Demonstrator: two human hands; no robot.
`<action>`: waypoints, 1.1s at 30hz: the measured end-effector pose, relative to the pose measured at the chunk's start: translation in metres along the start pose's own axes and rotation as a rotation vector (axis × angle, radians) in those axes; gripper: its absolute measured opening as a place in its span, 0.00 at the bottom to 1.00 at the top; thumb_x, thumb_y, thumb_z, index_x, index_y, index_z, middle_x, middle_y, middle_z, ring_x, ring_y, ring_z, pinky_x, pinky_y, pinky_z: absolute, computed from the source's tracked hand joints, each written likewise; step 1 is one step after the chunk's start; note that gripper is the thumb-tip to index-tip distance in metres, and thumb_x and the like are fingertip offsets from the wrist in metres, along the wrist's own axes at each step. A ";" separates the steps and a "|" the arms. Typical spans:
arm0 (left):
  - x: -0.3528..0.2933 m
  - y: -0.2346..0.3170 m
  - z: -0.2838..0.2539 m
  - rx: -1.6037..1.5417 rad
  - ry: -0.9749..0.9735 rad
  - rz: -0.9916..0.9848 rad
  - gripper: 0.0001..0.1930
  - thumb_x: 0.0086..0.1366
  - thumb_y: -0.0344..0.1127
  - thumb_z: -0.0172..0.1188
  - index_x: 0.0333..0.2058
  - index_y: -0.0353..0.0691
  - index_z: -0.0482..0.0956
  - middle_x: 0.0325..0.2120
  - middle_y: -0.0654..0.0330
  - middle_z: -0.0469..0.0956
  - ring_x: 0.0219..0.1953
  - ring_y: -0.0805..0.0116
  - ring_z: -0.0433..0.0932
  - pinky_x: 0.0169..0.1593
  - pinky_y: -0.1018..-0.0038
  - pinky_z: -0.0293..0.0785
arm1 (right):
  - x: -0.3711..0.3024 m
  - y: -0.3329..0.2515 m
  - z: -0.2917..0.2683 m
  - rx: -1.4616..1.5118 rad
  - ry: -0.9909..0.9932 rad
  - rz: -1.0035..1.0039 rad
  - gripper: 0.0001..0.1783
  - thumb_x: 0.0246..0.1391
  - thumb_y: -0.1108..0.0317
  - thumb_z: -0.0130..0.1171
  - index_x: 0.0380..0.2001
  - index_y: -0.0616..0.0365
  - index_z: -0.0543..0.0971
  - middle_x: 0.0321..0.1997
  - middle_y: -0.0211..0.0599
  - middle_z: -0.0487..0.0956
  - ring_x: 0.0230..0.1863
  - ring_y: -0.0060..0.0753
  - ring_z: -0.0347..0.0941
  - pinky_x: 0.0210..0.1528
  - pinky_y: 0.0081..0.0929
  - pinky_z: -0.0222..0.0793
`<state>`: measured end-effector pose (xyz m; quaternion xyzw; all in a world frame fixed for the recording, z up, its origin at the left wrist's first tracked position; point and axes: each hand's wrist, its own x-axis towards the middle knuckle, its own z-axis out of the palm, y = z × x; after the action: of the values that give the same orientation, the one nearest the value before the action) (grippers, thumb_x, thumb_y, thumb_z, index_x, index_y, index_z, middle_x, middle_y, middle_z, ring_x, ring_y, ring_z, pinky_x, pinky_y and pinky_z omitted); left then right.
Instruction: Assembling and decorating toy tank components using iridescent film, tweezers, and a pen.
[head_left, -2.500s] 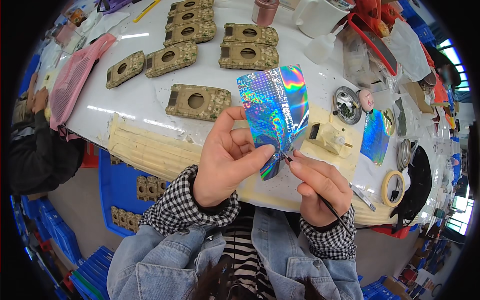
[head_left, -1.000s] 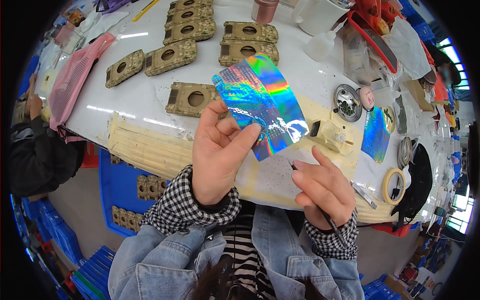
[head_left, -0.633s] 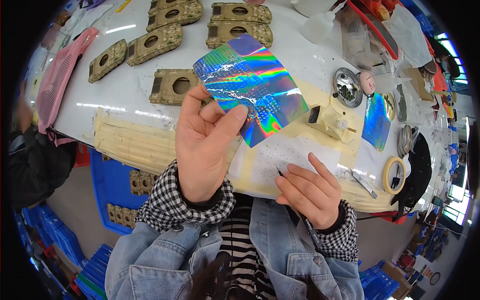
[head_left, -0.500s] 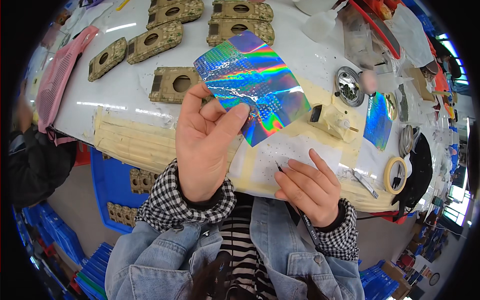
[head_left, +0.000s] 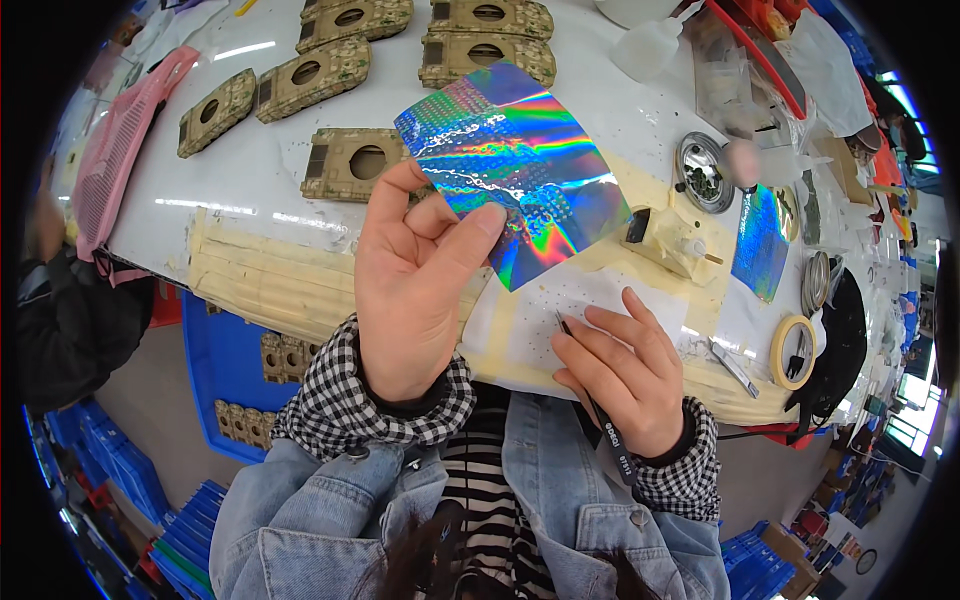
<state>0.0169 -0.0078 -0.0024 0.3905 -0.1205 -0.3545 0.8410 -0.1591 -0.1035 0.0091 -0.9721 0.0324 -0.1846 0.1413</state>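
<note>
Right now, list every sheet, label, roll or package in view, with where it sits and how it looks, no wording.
Holographic sheet: raised in the left hand, rainbow, dotted, curling.
Second holographic piece: flat on the table at right, narrow, blue-green.
Tape roll: table's right edge, cream ring.
Clear plastic bags: far right of the table, crumpled.
Tool: thin, dark, in the right hand.

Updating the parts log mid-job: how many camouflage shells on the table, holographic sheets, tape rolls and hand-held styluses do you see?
Camouflage shells: 6
Holographic sheets: 2, one in left hand
Tape rolls: 1
Black stylus, in right hand: 1
Total: 10
</note>
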 end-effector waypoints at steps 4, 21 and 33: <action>0.000 0.001 0.000 -0.022 0.011 -0.008 0.20 0.62 0.19 0.54 0.51 0.33 0.61 0.42 0.53 0.77 0.44 0.72 0.76 0.50 0.74 0.73 | 0.007 -0.002 -0.005 -0.005 -0.094 -0.011 0.14 0.45 0.63 0.62 0.36 0.56 0.77 0.39 0.36 0.79 0.48 0.37 0.73 0.61 0.46 0.64; 0.000 0.000 -0.002 0.059 -0.032 -0.015 0.21 0.65 0.22 0.50 0.55 0.32 0.58 0.44 0.53 0.77 0.46 0.70 0.77 0.50 0.73 0.75 | 0.011 0.004 -0.016 0.179 -0.060 0.075 0.11 0.39 0.69 0.65 0.28 0.54 0.74 0.39 0.38 0.80 0.50 0.40 0.72 0.62 0.52 0.61; 0.000 0.000 -0.004 0.064 -0.028 -0.028 0.20 0.65 0.23 0.50 0.55 0.33 0.59 0.44 0.54 0.77 0.45 0.69 0.78 0.48 0.72 0.76 | 0.019 -0.001 -0.022 0.064 -0.238 -0.034 0.13 0.40 0.63 0.62 0.27 0.54 0.70 0.40 0.39 0.79 0.51 0.39 0.70 0.64 0.49 0.59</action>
<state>0.0185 -0.0051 -0.0053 0.4140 -0.1382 -0.3676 0.8212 -0.1497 -0.1107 0.0360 -0.9825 -0.0071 -0.0711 0.1718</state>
